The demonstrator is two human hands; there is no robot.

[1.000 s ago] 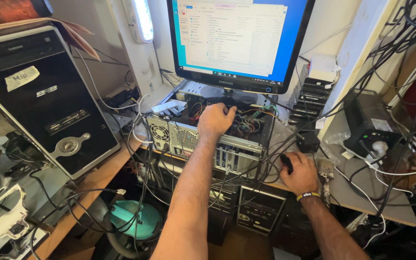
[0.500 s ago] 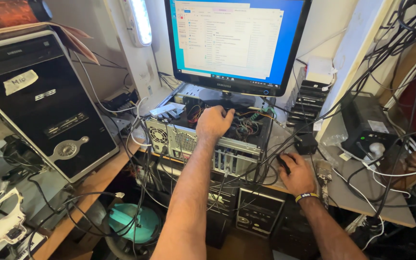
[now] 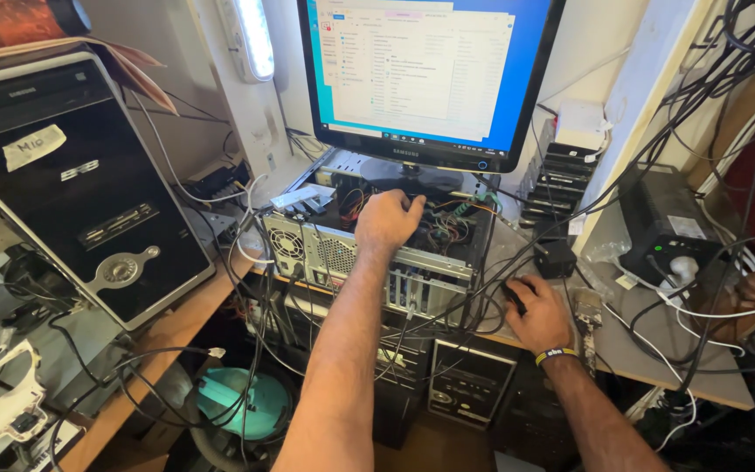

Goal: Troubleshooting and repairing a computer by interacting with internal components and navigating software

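The person's left hand [image 3: 388, 220] is reaching down into an open computer case [image 3: 377, 253] that is lying on its side on the workbench [image 3: 631, 350], just below the monitor [image 3: 425, 79]. The fingers are curled together and pressing down among the coloured wires [image 3: 452, 225] inside the case; whether they are pinching anything cannot be told, because the back of the hand is hiding the fingertips. The case is sitting in the middle of the bench, its perforated rear panel and fan grille [image 3: 287, 247] facing the camera, with black cables [image 3: 447, 301] hanging over its near edge.

The right hand [image 3: 536, 313] is resting on the bench to the right of the case, its fingers folded over a small black mouse [image 3: 515, 295] and closing on it. A yellow and black wristband [image 3: 556, 354] is showing on that wrist. A small black adapter box [image 3: 556, 259] is lying just beyond the hand.

A black tower computer [image 3: 72, 183] is leaning at the left, with a paper label stuck on its front. The monitor is glowing with a blue desktop and a white window. A stack of black drives [image 3: 561, 188] is standing to the right of the monitor, and a dark power unit [image 3: 666, 223] is sitting further right amid tangled cords. Under the bench, a teal round object [image 3: 242, 406] is lying on the floor among more cables.
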